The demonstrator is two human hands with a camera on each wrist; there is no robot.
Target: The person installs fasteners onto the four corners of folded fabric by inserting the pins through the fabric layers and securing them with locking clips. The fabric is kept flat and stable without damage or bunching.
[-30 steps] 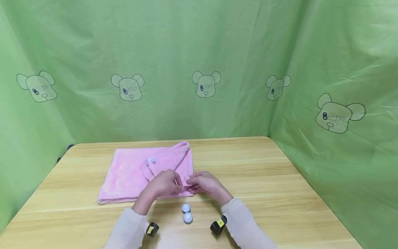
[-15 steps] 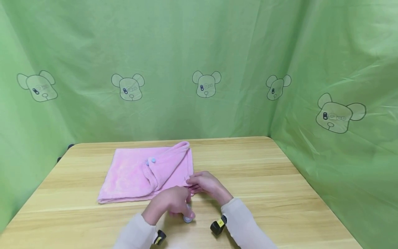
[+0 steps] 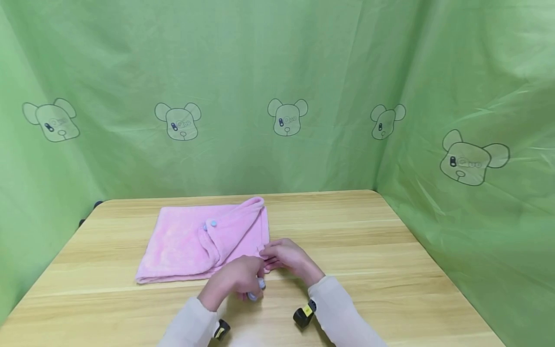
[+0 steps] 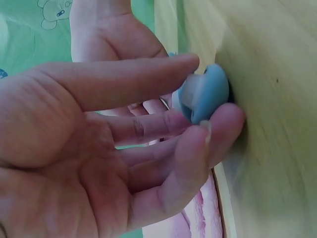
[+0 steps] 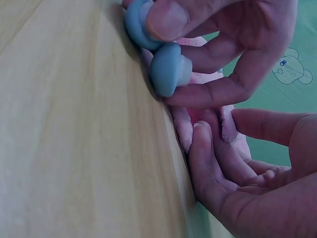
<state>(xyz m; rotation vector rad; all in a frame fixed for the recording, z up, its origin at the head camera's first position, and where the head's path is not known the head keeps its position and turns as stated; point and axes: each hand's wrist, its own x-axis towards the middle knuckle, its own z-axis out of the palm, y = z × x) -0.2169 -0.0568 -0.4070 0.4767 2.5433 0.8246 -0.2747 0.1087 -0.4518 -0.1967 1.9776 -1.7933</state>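
Observation:
My left hand (image 3: 242, 278) is low over the table before the cloth's front edge. Its thumb and fingertips pinch a pale blue mushroom-shaped fastener (image 4: 213, 94) with a whitish stem. A second fastener (image 5: 168, 70) of the same kind lies against the first, by the fingers of that hand. The folded pink plush cloth (image 3: 178, 241) lies left of centre, its right part turned over diagonally. At its front right corner, my right hand (image 3: 287, 258) pinches the fabric; the right wrist view shows the cloth edge (image 5: 228, 124) between thumb and fingers.
Two small blue pieces (image 3: 214, 223) sit on the cloth's turned-over flap. The wooden table (image 3: 347, 231) reaches back to a green curtain (image 3: 234, 159) with bear drawings, which also runs along both sides. A black camera (image 3: 303, 315) is on the right wrist.
My left hand has left the cloth corner, come down toward the front and taken up a fastener; both fasteners have shifted left and slightly back. The right hand stays at the corner.

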